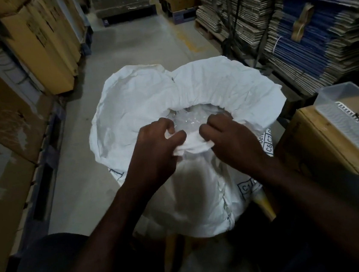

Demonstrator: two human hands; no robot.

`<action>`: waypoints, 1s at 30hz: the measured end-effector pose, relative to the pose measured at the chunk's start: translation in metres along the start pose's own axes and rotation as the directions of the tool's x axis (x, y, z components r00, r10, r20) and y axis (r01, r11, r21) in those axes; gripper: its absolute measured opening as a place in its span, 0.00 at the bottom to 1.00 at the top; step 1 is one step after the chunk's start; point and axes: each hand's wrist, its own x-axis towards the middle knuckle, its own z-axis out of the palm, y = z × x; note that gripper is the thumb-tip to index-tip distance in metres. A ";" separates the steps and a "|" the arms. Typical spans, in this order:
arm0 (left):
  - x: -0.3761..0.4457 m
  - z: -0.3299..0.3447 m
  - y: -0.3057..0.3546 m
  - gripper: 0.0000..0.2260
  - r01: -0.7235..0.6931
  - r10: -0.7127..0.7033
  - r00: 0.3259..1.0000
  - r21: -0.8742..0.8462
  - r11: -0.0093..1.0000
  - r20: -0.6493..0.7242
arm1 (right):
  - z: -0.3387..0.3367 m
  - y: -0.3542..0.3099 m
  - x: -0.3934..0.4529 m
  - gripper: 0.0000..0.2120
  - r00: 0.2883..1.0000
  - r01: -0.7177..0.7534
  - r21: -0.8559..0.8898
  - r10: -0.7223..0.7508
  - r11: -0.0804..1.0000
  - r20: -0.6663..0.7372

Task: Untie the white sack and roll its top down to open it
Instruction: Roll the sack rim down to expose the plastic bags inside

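Observation:
A white woven sack [147,94] stands upright on the floor in front of me, its mouth open. Its top is folded outward into a wide crumpled collar on the far and left sides. Clear plastic [191,117] shows inside the opening. My left hand [157,147] and my right hand [230,139] are side by side at the near rim, each with fingers closed on a bunched fold of the sack's edge [194,144]. Black printed boxes with letters mark the sack's right side [247,187]. No tie is visible.
Tall cardboard cartons [35,40] line the left of a narrow grey concrete aisle [132,47]. Stacks of flattened cardboard and blue sheets [295,22] sit on pallets to the right. A brown box with a clear plastic tray [347,121] stands close at my right.

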 end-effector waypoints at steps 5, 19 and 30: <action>-0.012 0.001 0.017 0.17 0.169 -0.167 0.985 -0.064 0.984 0.041 | 0.009 -0.022 -0.001 0.13 0.990 0.071 -0.073 -0.079 0.995 -0.119; -0.034 0.004 -0.016 0.19 0.039 -0.008 0.970 -0.122 0.992 0.244 | -0.004 0.007 -0.022 0.14 0.838 -0.166 0.385 -0.076 0.908 0.540; -0.020 -0.009 -0.003 0.17 0.142 -0.120 0.971 -0.094 0.985 0.207 | 0.000 -0.006 -0.008 0.15 0.921 0.000 0.148 -0.058 0.989 0.386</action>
